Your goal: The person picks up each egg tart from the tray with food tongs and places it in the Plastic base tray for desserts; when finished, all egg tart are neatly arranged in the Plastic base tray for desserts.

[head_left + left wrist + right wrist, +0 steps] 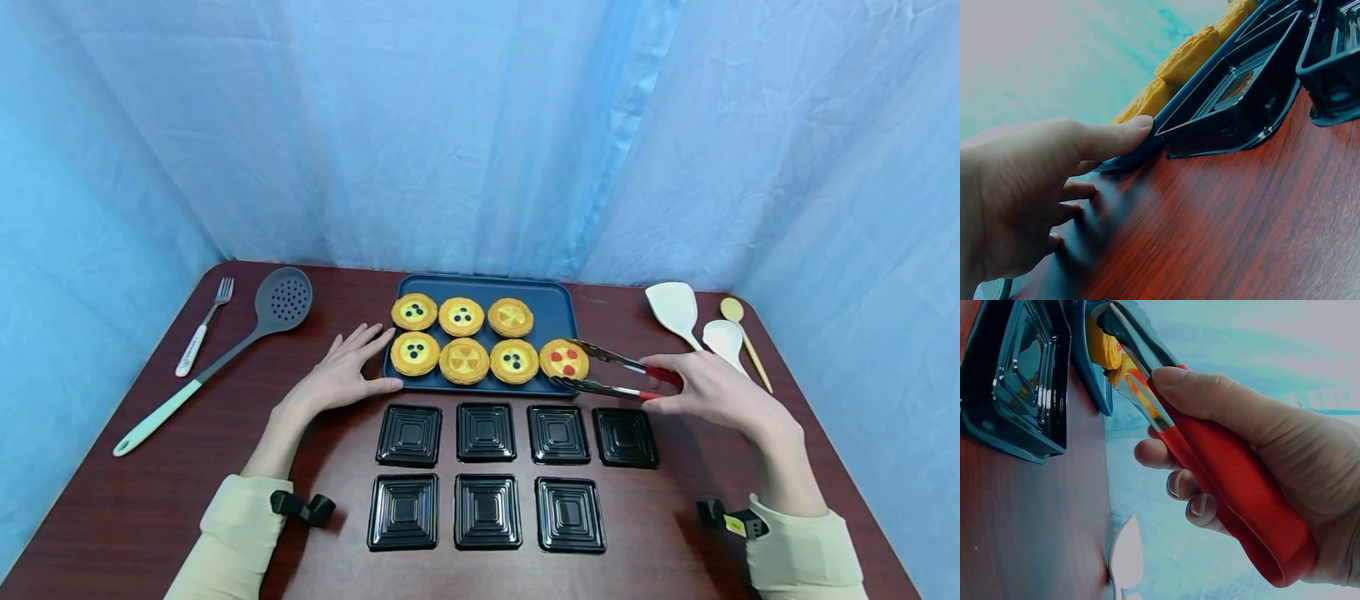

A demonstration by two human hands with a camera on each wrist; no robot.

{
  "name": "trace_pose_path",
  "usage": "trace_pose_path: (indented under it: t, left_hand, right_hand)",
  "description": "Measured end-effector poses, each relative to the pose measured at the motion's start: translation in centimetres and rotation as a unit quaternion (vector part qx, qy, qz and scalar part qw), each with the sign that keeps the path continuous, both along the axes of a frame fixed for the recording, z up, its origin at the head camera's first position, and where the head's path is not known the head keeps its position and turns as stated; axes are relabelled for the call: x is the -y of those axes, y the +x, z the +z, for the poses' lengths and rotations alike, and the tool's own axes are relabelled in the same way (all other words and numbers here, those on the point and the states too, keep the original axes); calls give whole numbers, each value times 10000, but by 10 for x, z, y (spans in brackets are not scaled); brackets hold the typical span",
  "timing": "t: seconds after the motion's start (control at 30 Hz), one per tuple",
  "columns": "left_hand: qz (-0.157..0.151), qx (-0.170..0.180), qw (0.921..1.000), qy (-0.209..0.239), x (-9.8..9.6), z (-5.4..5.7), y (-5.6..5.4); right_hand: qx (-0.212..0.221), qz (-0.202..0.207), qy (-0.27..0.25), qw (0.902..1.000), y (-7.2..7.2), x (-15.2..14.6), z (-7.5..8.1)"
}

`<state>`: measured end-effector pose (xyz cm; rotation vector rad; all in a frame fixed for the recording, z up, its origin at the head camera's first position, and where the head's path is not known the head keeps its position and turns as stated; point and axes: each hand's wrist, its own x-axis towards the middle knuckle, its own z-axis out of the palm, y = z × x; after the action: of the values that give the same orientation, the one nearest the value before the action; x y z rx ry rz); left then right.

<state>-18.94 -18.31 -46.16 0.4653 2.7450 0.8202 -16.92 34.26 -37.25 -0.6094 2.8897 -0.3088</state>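
Note:
My right hand (701, 385) grips the red handles of metal tongs (1229, 481). The tongs' two tips stand apart, one on either side of a tart with red pieces (564, 360) at the right end of the tray's near row. With fingers spread, my left hand (341, 373) touches the left edge of the blue tray (551, 304), its thumb at the near corner. On the tray lie several more tarts: some have dark berries, such as the front left tart (415, 354); others have orange-yellow wedges, such as the back tart (511, 317).
Several black square containers (486, 432) stand in two rows in front of the tray. At left lie a fork (204, 327) and a grey skimmer (283, 300) with a green handle. A white spatula (672, 310), white spoon (723, 340) and yellow spoon (732, 310) lie at right. Blue curtains (375, 150) surround the table.

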Motion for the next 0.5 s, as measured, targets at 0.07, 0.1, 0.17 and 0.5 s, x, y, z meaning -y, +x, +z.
trace_pose_path:
  t: [0.07, 0.1, 0.17, 0.5]
  left_hand:
    - [10, -9, 10000, -4, 0, 0, 0]
    - [10, -16, 10000, -6, 0, 0, 0]
    - [19, -20, 10000, -15, -2, 0, -1]
    - [14, -41, 10000, -12, -1, 1, 0]
  right_hand:
    - [-18, 5, -5, 10000, 1, 0, 0]
    - [-53, 26, 0, 10000, 1, 0, 1]
    - [-90, 62, -20, 9999, 2, -2, 2]
    - [-477, 140, -160, 9986, 13, 13, 25]
